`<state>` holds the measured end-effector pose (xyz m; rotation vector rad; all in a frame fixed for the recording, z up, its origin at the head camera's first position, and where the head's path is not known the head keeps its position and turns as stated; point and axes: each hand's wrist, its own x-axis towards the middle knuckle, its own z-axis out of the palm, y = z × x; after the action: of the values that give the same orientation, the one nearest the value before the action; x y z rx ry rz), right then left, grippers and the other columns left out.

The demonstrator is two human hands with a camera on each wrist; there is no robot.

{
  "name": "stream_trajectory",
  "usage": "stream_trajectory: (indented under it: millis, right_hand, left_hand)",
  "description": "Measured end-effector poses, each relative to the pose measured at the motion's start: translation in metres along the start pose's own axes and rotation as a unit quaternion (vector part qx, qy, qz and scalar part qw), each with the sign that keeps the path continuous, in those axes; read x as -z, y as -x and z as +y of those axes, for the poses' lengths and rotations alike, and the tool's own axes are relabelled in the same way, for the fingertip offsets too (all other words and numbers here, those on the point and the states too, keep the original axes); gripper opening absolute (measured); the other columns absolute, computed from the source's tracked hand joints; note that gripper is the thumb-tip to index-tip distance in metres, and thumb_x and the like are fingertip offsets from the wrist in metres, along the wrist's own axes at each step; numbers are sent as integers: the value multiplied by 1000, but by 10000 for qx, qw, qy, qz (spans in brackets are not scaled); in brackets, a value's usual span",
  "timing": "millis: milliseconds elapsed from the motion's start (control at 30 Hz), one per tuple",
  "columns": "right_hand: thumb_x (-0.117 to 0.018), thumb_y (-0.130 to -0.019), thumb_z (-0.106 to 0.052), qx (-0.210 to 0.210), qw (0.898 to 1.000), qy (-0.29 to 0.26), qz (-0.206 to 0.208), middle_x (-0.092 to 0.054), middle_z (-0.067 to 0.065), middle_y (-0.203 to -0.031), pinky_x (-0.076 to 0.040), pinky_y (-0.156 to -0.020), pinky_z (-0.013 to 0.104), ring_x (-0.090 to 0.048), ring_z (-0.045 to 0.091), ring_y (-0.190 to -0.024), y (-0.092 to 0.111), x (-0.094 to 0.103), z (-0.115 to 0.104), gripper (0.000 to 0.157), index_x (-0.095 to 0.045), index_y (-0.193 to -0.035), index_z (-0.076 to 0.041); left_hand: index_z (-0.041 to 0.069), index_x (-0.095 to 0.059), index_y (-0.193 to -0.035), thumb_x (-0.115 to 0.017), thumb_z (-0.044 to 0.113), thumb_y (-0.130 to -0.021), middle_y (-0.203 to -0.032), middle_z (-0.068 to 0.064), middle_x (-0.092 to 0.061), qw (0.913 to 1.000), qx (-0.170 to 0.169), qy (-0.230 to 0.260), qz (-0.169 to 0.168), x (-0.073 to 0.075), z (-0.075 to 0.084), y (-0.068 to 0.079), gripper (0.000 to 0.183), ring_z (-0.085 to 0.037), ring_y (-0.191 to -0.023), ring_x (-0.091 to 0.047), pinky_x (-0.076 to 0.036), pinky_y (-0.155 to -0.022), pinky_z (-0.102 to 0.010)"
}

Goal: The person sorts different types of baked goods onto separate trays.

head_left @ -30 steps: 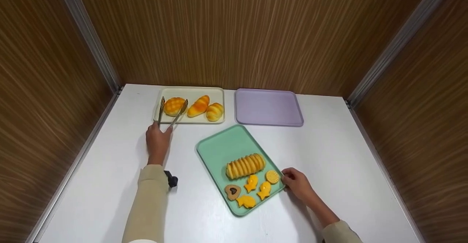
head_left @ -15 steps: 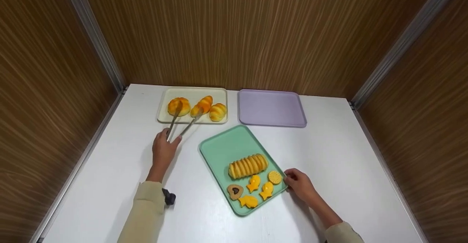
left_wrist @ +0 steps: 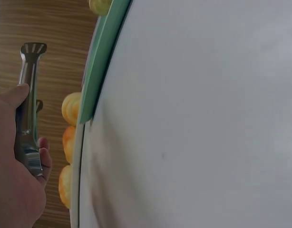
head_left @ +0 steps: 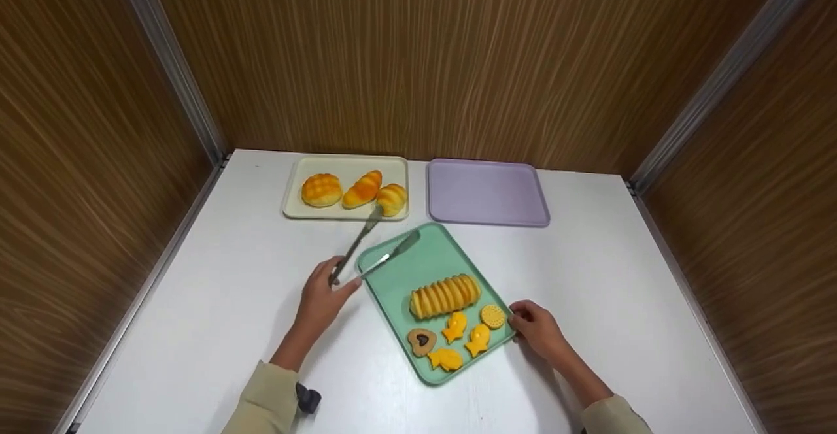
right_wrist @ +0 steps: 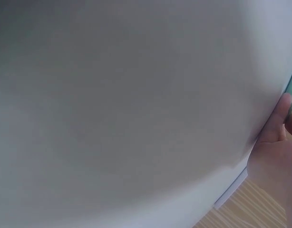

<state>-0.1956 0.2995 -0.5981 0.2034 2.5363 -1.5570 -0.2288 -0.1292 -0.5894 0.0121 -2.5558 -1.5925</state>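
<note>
My left hand [head_left: 324, 300] grips metal tongs [head_left: 356, 243], whose arms are spread with nothing between them. One tong tip overlaps the small roll [head_left: 392, 199] in the head view; the other hangs over the upper part of the green tray [head_left: 399, 270]. In the left wrist view the tongs [left_wrist: 28, 109] lie along the palm, thumb on one arm. My right hand [head_left: 537, 329] pinches the green tray's right corner. That tray bears a long ridged bread [head_left: 445, 297], several fish-shaped biscuits [head_left: 478, 340], a round biscuit [head_left: 492, 316] and a heart-centred biscuit [head_left: 422, 341].
Behind, a cream tray [head_left: 294, 210] holds the small roll, a croissant-like bread [head_left: 363, 189] and a round crosshatched bun [head_left: 321, 189]. To its right lies a purple tray [head_left: 487, 192]. Wood-grain panels [head_left: 418, 61] enclose the white table [head_left: 608, 257] at the back and sides.
My left hand has drawn the tongs right and toward me, away from the crosshatched bun to between the cream and green trays. The right hand keeps its place on the green tray's corner.
</note>
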Motion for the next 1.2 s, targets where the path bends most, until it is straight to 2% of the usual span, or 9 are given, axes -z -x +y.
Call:
stream_trajectory:
  millis: [200, 467, 700, 867, 933, 1067, 1200]
  right_hand:
    - [-59, -98, -1, 5, 9999, -153, 6, -59, 12, -94, -52, -62, 26, -59, 19, -72, 0, 0, 1, 20, -62, -117, 4]
    - [-59, -98, -1, 12, 10000, -73, 8, -59, 12, -93, -52, -63, 27, -58, 19, -72, 0, 0, 0, 19, -62, -116, 4]
    - [-59, -99, -3, -19, 10000, 37, 16, -59, 11, -94, -53, -63, 26, -59, 19, -72, 0, 0, 1, 19, -62, -116, 3]
    - [-59, -98, -3, 42, 10000, 61, 66, -60, 11, -92, -52, -63, 26, -59, 19, -71, 0, 1, 0, 18, -63, -115, 2]
    - [-59, -98, -2, 77, 9999, 49, 69, -60, 11, -91, -52, -62, 25, -59, 19, -71, 0, 0, 1, 18, -63, -115, 3]
    - [-59, -98, -2, 35, 10000, 11, 76, -59, 11, -91, -51, -61, 25, -58, 18, -70, -1, 0, 0, 19, -62, -115, 4]
    - [-59, -98, -2, -28, 10000, 35, 78, -59, 10, -92, -52, -62, 25, -58, 18, -72, -1, -1, -1, 19, -62, -116, 3]
  left_hand:
    - [14, -57, -140, -78, 40, -88, -130, -4, -59, 9986, -290, 8, -447, -10, 6, 24, 62, -22, -103, -58, -49, -82, -37]
    - [20, -58, -139, -76, 48, -87, -134, -1, -59, 9917, -485, -240, -1166, -14, 6, 46, 61, -20, -104, -58, -49, -86, -41]
    - [17, -59, -138, -76, 45, -89, -135, -2, -60, 9804, -843, -770, -1605, -18, -2, 50, 59, -18, -106, -58, -49, -90, -42]
    - [13, -60, -137, -74, 44, -91, -135, -6, -61, 9737, -1083, -1068, -1694, -17, -4, 49, 57, -20, -114, -58, -50, -95, -45]
    - [12, -61, -136, -73, 43, -91, -133, -6, -62, 9719, -1158, -1152, -1695, -17, -4, 48, 56, -19, -111, -59, -50, -93, -44]
    - [12, -61, -135, -74, 41, -92, -130, -6, -63, 9693, -1168, -1303, -1726, -15, -3, 47, 53, -16, -102, -58, -50, -87, -41]
    - [11, -61, -135, -74, 38, -92, -131, -8, -62, 9682, -1110, -1316, -1813, -13, -2, 47, 52, -18, -104, -59, -51, -88, -42]
